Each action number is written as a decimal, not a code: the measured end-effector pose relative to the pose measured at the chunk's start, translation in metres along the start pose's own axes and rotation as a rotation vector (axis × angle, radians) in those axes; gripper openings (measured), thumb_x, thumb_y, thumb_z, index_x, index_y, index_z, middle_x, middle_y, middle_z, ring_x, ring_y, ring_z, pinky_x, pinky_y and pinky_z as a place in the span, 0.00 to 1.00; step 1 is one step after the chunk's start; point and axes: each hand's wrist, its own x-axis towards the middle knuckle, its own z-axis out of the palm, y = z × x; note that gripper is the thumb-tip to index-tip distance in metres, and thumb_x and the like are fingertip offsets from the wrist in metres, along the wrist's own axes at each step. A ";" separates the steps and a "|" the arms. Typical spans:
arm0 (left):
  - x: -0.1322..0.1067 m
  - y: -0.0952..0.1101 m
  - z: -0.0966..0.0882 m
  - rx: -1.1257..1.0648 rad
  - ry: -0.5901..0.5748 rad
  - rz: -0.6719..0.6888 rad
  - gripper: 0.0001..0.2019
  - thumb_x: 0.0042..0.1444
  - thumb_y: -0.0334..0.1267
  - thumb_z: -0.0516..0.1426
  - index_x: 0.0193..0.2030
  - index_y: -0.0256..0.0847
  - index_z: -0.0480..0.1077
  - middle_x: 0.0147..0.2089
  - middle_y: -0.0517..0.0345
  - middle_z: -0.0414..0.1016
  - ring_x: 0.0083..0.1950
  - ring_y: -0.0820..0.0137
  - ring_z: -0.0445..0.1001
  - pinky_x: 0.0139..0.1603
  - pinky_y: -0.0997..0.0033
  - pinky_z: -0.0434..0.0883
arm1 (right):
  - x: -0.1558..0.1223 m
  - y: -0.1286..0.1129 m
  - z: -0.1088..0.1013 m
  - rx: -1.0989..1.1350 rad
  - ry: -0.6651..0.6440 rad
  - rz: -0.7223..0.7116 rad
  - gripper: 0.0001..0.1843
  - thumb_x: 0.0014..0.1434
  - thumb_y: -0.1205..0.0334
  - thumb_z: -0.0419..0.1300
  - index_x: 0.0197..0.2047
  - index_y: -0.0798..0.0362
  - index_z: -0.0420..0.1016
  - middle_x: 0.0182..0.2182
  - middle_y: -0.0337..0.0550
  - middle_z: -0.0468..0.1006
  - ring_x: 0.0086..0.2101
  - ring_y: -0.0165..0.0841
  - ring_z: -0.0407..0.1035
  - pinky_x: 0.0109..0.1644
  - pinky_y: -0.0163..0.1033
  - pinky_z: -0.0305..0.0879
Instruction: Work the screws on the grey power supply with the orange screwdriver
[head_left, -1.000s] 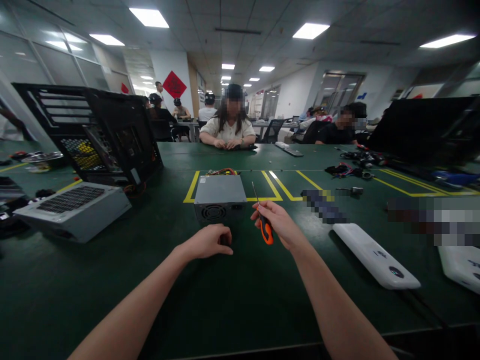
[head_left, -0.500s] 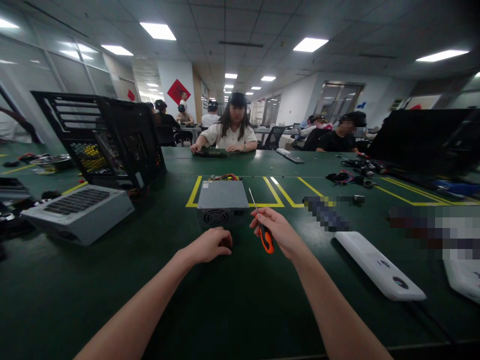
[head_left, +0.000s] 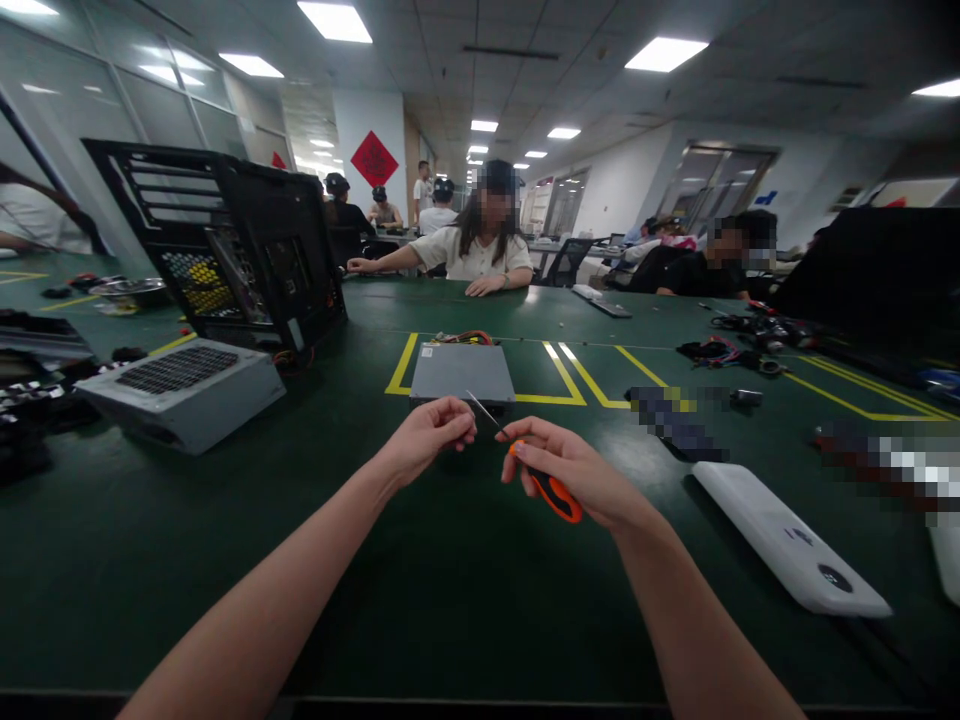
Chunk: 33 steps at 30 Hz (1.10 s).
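My right hand (head_left: 566, 465) grips a screwdriver (head_left: 556, 494) by its orange and black handle, the thin shaft pointing up and left. Close to the screwdriver's tip is my left hand (head_left: 435, 440), its fingers curled and pinched together; whatever they hold, if anything, is too small to make out. Just beyond both hands a grey computer power supply (head_left: 461, 372) lies on the green table (head_left: 465, 590), its wires bunched at the far side. My left hand hides part of its near face.
At left stand an open black computer case (head_left: 247, 250) and a second power supply (head_left: 184, 390). A white device (head_left: 787, 535) lies at right, with cable bundles (head_left: 712, 350) behind it. Across the table sits a person (head_left: 484, 245), one arm stretched toward the case.
My left hand has risen from the power supply's near side toward the screwdriver tip. The screwdriver has tilted left. My view has shifted slightly, and the person opposite has extended an arm sideways.
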 end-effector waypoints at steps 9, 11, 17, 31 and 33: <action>0.003 0.003 -0.010 -0.467 0.178 0.055 0.10 0.43 0.31 0.63 0.35 0.37 0.69 0.30 0.61 0.70 0.31 0.80 0.69 0.30 0.84 0.67 | -0.003 -0.005 0.007 -0.017 0.003 0.013 0.09 0.56 0.59 0.53 0.38 0.53 0.62 0.26 0.40 0.75 0.18 0.23 0.62 0.22 0.30 0.55; 0.003 0.004 -0.010 -0.476 0.198 0.055 0.12 0.44 0.31 0.62 0.38 0.38 0.69 0.31 0.62 0.70 0.31 0.80 0.70 0.31 0.83 0.68 | -0.002 -0.005 0.008 -0.023 0.003 0.014 0.08 0.56 0.59 0.53 0.38 0.53 0.62 0.26 0.40 0.75 0.18 0.23 0.62 0.22 0.30 0.55; 0.001 0.006 -0.007 -0.452 0.178 0.069 0.17 0.45 0.30 0.62 0.43 0.39 0.68 0.32 0.61 0.71 0.32 0.79 0.71 0.31 0.82 0.69 | -0.001 -0.003 0.011 -0.012 0.016 0.003 0.07 0.55 0.59 0.54 0.37 0.53 0.63 0.25 0.39 0.75 0.18 0.23 0.62 0.22 0.30 0.56; 0.003 0.005 -0.013 -0.374 0.195 0.093 0.18 0.47 0.27 0.59 0.46 0.38 0.67 0.33 0.61 0.72 0.32 0.80 0.71 0.35 0.82 0.68 | 0.005 0.007 0.035 0.111 0.116 0.038 0.07 0.54 0.61 0.55 0.36 0.52 0.60 0.26 0.39 0.74 0.20 0.25 0.63 0.25 0.32 0.60; 0.004 0.003 -0.010 -0.389 0.220 0.061 0.16 0.48 0.27 0.59 0.45 0.38 0.67 0.34 0.60 0.72 0.32 0.80 0.71 0.34 0.82 0.68 | 0.007 0.013 0.047 0.205 0.109 0.070 0.05 0.56 0.61 0.52 0.36 0.52 0.60 0.25 0.38 0.73 0.21 0.25 0.65 0.27 0.33 0.61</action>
